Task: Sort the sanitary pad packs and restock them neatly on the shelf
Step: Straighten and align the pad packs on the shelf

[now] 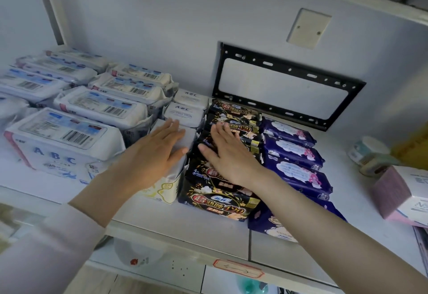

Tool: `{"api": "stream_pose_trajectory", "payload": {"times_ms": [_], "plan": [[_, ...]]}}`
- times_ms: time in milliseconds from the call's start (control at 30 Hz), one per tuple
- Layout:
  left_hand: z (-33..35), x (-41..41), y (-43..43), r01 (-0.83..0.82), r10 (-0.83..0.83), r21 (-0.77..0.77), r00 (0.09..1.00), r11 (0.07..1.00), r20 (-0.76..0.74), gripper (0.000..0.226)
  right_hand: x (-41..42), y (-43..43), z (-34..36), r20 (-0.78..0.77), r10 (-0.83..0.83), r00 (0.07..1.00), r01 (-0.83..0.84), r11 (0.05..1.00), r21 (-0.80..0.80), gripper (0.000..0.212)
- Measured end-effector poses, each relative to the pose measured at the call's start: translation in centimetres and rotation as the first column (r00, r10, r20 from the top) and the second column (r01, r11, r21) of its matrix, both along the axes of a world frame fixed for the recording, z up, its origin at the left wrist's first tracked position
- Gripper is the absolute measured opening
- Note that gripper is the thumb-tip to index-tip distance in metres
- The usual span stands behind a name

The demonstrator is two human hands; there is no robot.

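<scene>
1. Big white packs (64, 141), left of my left hand (159, 155): a sideways shove could skew their rows.
2. Black packs (220, 201) under my open right hand (228, 155): pushing could slide the front one off the shelf (208, 224).
3. Small white packs (185, 113) beneath my open left fingers (172, 129) may topple.

From the black packs (222, 203), bare shelf (203, 224) lies open at 6 o'clock along the front edge. White packs (69, 136) crowd 9 to 11 o'clock, purple packs (298, 166) touch at 3, and a black wall bracket (287, 90) bars 1. Past the purple row a bare lane runs before the tape rolls (368, 152) and pink box (398, 192).
</scene>
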State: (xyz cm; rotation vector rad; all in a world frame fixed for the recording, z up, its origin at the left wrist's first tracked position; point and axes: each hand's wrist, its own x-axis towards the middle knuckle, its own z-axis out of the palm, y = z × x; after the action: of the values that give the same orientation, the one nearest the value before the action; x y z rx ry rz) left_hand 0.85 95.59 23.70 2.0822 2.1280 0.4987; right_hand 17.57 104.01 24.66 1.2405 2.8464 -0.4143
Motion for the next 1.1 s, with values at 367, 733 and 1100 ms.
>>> {"api": "stream_pose_trajectory", "payload": {"times_ms": [367,733,1100], "plan": [[2.4,-8.8,-4.2,-0.090,0.089,-0.002,0.980,0.996,-0.179,0.056,-10.8,3.9,3.7,-0.203,0.015,0.979,-0.012,1.000,0.016,0.059],[0.0,-17.3,-8.5,0.023,-0.012,0.066,0.987,0.998,-0.161,0.084,-19.5,2.4,3.8,-0.099,0.193,0.976,-0.198,0.979,-0.042,0.047],[-1.2,-17.7,-8.0,0.045,-0.027,0.074,0.975,0.996,-0.222,0.061,-19.3,1.1,2.1,-0.183,0.209,0.961,-0.212,0.977,0.004,0.041]]}}
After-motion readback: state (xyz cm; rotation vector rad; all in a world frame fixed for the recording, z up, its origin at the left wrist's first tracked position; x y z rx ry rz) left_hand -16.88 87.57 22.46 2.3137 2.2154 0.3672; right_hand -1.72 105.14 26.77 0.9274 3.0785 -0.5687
